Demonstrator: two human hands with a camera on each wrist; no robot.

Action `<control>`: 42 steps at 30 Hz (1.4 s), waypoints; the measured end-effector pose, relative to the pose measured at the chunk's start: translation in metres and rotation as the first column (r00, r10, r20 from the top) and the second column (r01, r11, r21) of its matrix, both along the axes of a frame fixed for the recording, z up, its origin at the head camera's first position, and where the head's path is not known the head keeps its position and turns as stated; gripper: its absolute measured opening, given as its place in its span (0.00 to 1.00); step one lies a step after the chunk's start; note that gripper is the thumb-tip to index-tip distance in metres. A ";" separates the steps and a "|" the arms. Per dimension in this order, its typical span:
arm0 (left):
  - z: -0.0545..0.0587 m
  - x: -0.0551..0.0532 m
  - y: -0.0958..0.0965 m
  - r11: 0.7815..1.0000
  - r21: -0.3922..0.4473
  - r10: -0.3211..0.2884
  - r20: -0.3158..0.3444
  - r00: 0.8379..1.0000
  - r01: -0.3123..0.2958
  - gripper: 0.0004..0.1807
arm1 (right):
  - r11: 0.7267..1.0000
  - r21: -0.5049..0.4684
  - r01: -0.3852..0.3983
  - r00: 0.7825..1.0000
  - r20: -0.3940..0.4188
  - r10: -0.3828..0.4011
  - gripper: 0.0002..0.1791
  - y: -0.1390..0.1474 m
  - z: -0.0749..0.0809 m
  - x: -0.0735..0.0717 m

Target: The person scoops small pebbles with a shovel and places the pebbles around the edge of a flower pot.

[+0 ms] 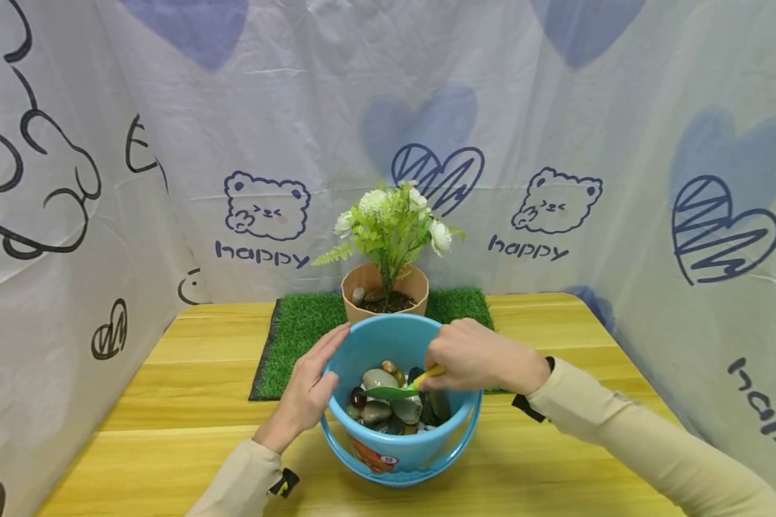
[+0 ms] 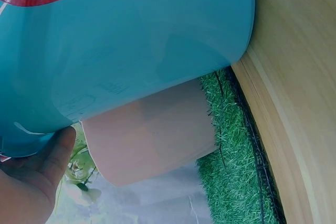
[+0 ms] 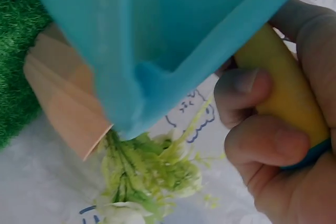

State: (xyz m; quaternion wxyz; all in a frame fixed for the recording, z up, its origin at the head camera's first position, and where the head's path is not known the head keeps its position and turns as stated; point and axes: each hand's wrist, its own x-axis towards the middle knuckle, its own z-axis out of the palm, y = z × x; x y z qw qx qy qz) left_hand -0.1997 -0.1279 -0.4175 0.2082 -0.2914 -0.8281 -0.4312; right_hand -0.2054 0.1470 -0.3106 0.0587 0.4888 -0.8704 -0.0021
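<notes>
Fronting the flowerpot [image 1: 357,311], a bucket [image 1: 423,446] meets uncurled left hand [image 1: 307,382], right hand [image 1: 470,355] gripping trowel [image 1: 391,393]

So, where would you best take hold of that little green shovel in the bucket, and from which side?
By the yellow handle, probably, from above and the person's right, as the right grip does. The handle is thick, rounded and leans up toward that side, away from the green blade, which is down at the stones inside the blue bucket.
</notes>
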 end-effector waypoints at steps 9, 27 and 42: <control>-0.002 0.000 0.000 1.000 0.006 -0.002 0.000 1.000 0.002 0.36 | 0.997 0.054 0.060 0.995 -0.083 -0.056 0.32 -0.020 0.003 0.011; -0.003 -0.001 -0.001 1.000 0.010 0.000 -0.002 1.000 0.000 0.36 | 0.986 0.105 0.131 0.971 -0.212 -0.106 0.27 -0.030 -0.002 0.014; -0.003 -0.001 -0.001 1.000 0.020 -0.009 -0.020 1.000 0.009 0.36 | 0.999 0.041 0.005 0.944 -0.331 0.009 0.26 -0.003 -0.020 -0.001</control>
